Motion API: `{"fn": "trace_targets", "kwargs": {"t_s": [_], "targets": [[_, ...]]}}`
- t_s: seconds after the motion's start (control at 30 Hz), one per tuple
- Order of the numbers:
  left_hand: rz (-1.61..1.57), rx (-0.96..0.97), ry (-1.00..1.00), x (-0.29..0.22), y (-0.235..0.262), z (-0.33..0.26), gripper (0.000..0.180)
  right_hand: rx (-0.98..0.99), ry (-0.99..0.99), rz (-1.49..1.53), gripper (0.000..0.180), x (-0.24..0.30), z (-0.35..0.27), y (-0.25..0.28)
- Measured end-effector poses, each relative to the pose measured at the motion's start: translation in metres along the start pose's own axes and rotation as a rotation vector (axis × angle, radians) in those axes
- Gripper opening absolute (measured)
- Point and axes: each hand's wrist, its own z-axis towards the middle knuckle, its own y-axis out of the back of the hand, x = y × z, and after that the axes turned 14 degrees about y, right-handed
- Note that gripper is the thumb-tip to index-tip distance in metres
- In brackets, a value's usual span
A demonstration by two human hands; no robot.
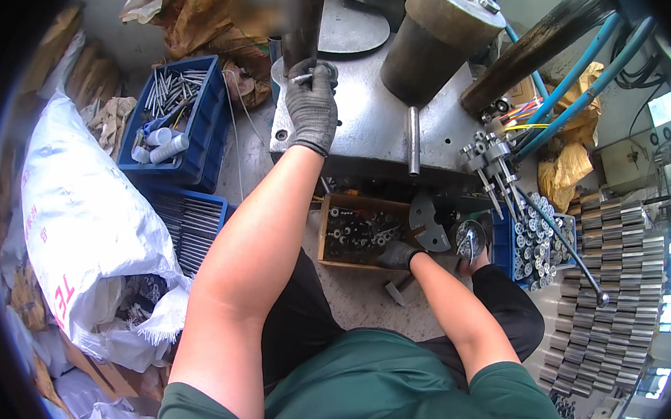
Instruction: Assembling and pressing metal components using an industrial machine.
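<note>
My left hand point(312, 111), in a grey knit glove, is raised over the metal machine table point(369, 134), beside a dark upright column point(305, 19). Its fingers are closed around a small silvery metal part point(301, 79) with a pin-like end. A rounded end seems to show at the other side of the fist. My right hand point(397, 255), gloved too, reaches over the front edge of a wooden box point(323, 237) below the table. Small metal rings and dark parts point(360, 227) lie in that box. The fingers of this hand are too dark to make out.
A thick metal cylinder point(440, 34) and a short rod point(413, 139) stand at the table's right. Blue bins point(215, 132) of metal rods and a white sack point(94, 224) sit left. On the right are a long ball-ended lever point(564, 245), ring-shaped parts point(536, 243) and stacked metal cylinders point(613, 285).
</note>
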Motion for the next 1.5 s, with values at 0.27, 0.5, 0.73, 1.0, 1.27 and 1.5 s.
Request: {"fn": "trace_targets", "kwargs": {"t_s": [0.27, 0.5, 0.73, 1.0, 1.27, 1.5], "targets": [[-0.068, 0.003, 0.030, 0.001, -0.011, -0.005, 0.023, -0.139, -0.033, 0.055, 0.049, -0.035, -0.029, -0.031], [-0.032, 0.025, 0.251, -0.017, -0.010, 0.000, 0.026, -0.444, 0.204, -0.232, 0.031, 0.032, -0.085, 0.013], [0.038, 0.344, 0.192, -0.064, -0.017, -0.039, 0.031, -0.902, 0.535, -0.250, 0.011, 0.157, -0.154, 0.207], [0.607, 0.476, 0.207, -0.056, -0.040, -0.051, 0.048, -1.484, 0.431, -0.407, 0.015, 0.095, -0.143, 0.375], [0.621, 0.521, 0.302, -0.055, -0.034, -0.046, 0.026, -1.516, 0.097, -0.411, 0.033, 0.085, -0.107, 0.420], [0.655, 0.538, 0.138, -0.023, -0.027, -0.030, 0.040, -1.362, -0.071, -0.526, 0.038, 0.098, -0.096, 0.416]]}}
